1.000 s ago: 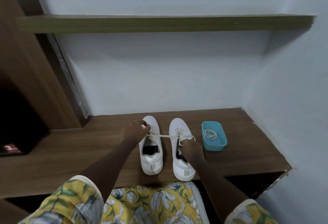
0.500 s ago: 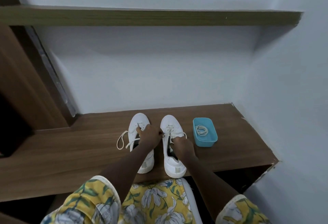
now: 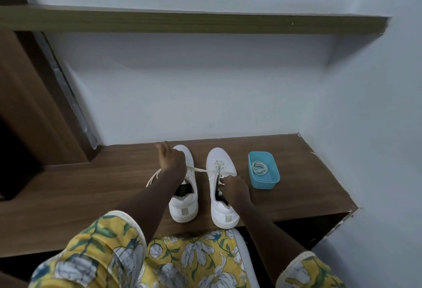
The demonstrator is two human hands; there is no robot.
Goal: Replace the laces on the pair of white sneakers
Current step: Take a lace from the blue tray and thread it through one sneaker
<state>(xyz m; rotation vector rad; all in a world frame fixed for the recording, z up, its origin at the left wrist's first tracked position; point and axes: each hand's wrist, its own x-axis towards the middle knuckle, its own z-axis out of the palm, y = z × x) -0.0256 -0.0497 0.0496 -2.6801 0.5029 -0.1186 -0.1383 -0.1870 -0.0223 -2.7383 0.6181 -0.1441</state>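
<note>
Two white sneakers stand side by side on the brown wooden desk (image 3: 296, 173), heels toward me. The left sneaker (image 3: 185, 203) has an open throat with no lace across it that I can see. The right sneaker (image 3: 220, 169) has a cream lace (image 3: 199, 169) threaded near its toe. My left hand (image 3: 171, 162) grips that lace and holds it taut across the left sneaker, with its loose end trailing left on the desk. My right hand (image 3: 234, 188) pinches the lace's other part at the right sneaker's eyelets.
A small blue plastic tub (image 3: 265, 180) with a coiled white lace (image 3: 260, 168) sits right of the sneakers. A wooden shelf (image 3: 205, 23) runs along the wall above. A dark wooden cabinet (image 3: 29, 109) stands at the left. The wall closes in on the right.
My left hand has swung left, away from the right sneaker, drawing the lace out taut across the left sneaker. My right hand stays at the eyelets. The camera has shifted slightly.
</note>
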